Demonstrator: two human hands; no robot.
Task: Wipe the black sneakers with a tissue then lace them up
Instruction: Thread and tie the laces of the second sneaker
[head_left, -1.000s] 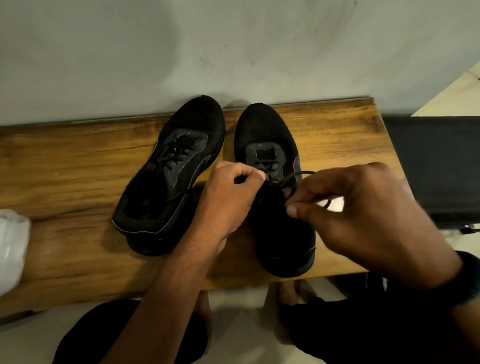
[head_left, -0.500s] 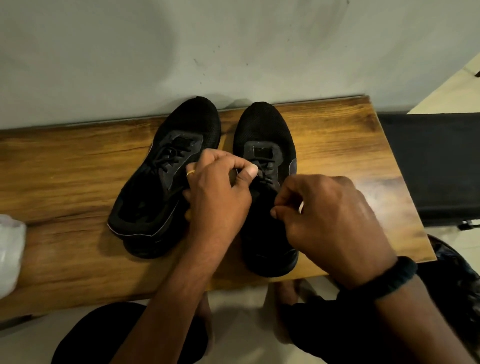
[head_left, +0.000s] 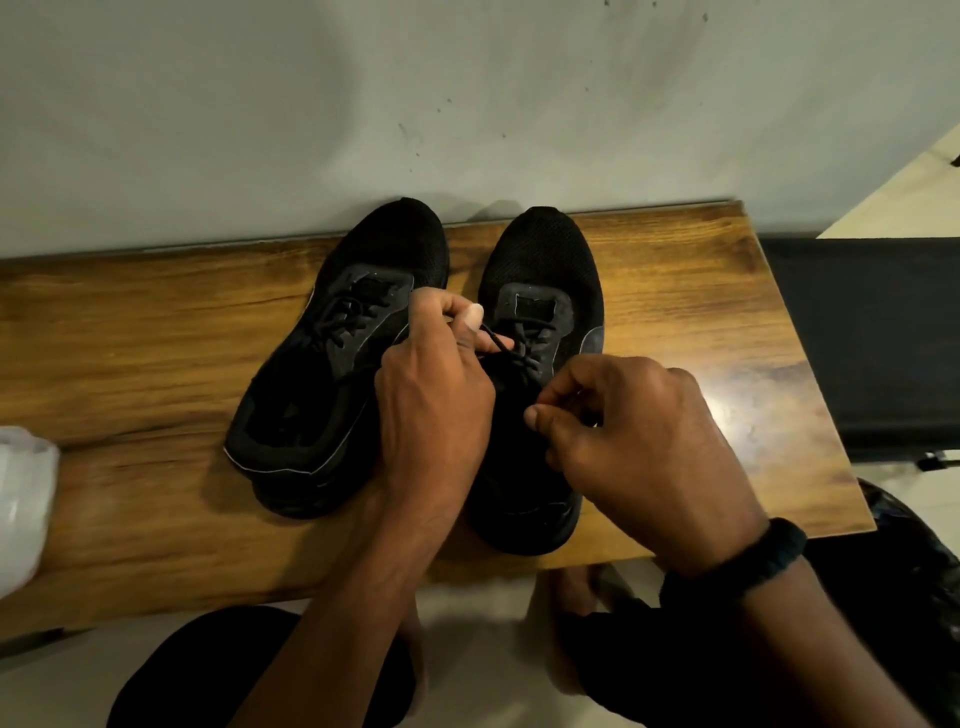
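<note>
Two black sneakers stand side by side on a wooden bench (head_left: 156, 338), toes toward the wall. The left sneaker (head_left: 332, 364) has its laces threaded and lies untouched. Over the right sneaker (head_left: 545, 280), my left hand (head_left: 436, 395) pinches a black lace (head_left: 501, 345) between thumb and fingers, just above the tongue. My right hand (head_left: 623, 441) is curled over the shoe's opening and pinches the other lace end at its fingertips. Both hands hide the middle and heel of the right sneaker.
A crumpled white tissue (head_left: 23, 499) lies at the bench's left edge. A grey wall rises right behind the shoes. A black padded surface (head_left: 872, 343) adjoins the bench on the right. My knees and a bare foot are below the front edge.
My left hand moved up toward the toe, pulling the lace out longer. My right hand shifted slightly left and lower over the shoe's opening, still pinching its lace end.
</note>
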